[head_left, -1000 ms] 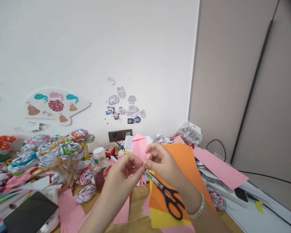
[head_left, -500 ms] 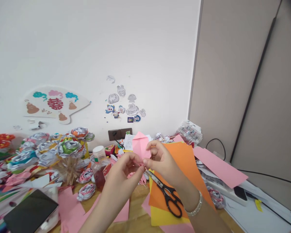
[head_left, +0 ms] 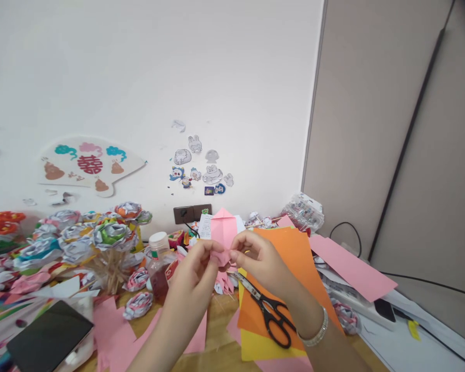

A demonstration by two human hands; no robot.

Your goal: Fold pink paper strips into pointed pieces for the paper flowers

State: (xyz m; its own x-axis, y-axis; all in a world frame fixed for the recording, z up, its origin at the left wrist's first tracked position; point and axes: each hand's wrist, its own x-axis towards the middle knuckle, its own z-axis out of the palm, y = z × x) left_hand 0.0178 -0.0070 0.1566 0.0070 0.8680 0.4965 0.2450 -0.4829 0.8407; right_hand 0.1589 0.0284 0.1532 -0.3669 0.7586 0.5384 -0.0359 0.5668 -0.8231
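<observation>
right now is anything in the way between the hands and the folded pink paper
Nothing visible: the left hand and right hand both touch the folded pink paper at its lower part. The scissors lie on the orange paper, below the right hand in the view, not between.

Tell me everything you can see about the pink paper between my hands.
The pink paper looks thin and matte. Its upper end narrows to a folded point, with a crosswise fold line just below it and a longer, flatter stretch beneath. It stands roughly upright, in front of a sheet with writing. The left hand and right hand pinch its lower end, which is bent and partly hidden by them.
</observation>
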